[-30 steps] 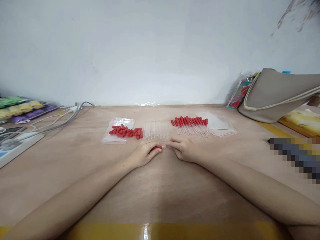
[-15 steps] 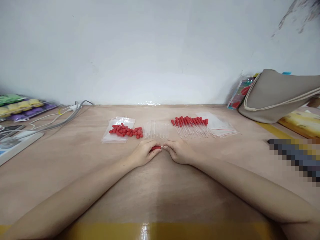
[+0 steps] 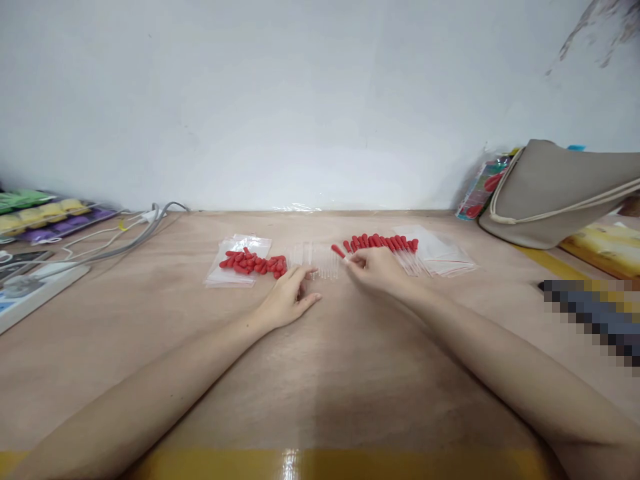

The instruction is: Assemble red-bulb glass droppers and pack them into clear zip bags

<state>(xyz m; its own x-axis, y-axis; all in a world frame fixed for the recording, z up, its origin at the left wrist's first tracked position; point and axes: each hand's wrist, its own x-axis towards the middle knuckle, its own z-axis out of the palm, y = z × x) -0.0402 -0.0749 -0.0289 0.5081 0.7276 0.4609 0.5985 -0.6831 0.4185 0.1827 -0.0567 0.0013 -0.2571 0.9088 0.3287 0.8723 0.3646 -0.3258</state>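
Between the thumb and fingers of my right hand (image 3: 375, 267) is a dropper (image 3: 339, 251), its red rubber bulb pointing up and left. It is at the left end of a row of droppers with red bulbs (image 3: 383, 241), whose clear tubes my right hand partly covers. My left hand (image 3: 293, 297) holds nothing, thumb and fingers apart. Its fingertips are close to the near ends of several clear glass tubes (image 3: 327, 263). Just behind that hand lies a pile of loose red rubber bulbs (image 3: 245, 261), partly on clear plastic bags (image 3: 215, 273).
More plastic bags (image 3: 443, 250) lie right of the dropper row. A grey-brown bag (image 3: 555, 193) leans at the right beside a colourful package (image 3: 480, 190). On the left are a power strip (image 3: 50, 287), cables (image 3: 135, 243) and packs of yellow and purple items (image 3: 60, 213).
My hands have come apart. The right moved right and up with the dropper, to the left end of the dropper row. My left hand let go and opened, its fingers shifting up slightly.
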